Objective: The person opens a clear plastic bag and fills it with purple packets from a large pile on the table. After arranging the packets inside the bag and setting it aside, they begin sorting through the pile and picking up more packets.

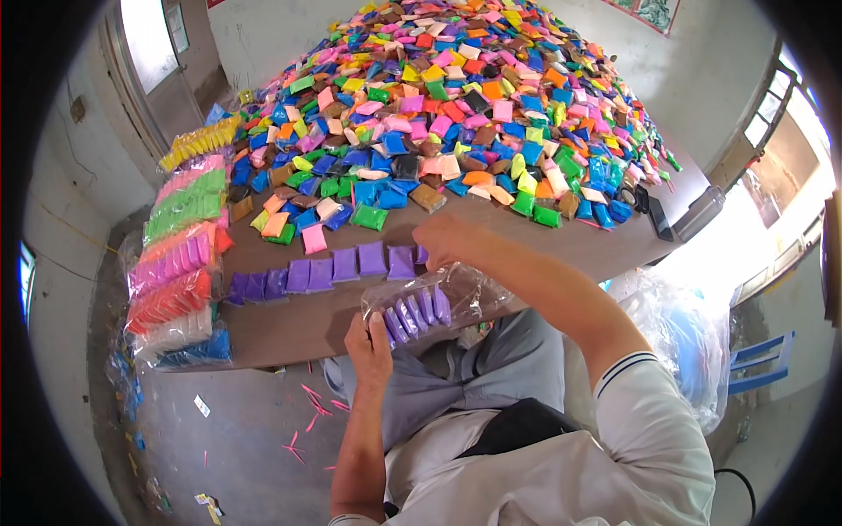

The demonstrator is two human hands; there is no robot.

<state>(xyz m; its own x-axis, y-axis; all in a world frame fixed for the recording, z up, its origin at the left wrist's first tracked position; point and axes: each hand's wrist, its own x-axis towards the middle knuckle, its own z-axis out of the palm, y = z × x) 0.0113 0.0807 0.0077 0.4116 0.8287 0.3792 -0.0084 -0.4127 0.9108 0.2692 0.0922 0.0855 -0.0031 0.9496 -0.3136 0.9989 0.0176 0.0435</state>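
My left hand (369,347) grips the near edge of a clear plastic bag (478,285) over my lap, at the table's front edge. Inside the bag, several purple packets (417,314) stand side by side. On the table just beyond it runs a row of purple packets (321,274), lying flat and close together. At the right end of that row my right hand (441,243) has its fingers closed on one purple packet (422,254), mostly hidden by the hand.
A huge heap of small coloured packets (456,105) covers the back of the brown table (263,337). Filled bags sorted by colour (180,254) line the left edge. A phone (660,219) and a grey bottle (700,213) are at the right. A blue chair (759,361) stands beyond.
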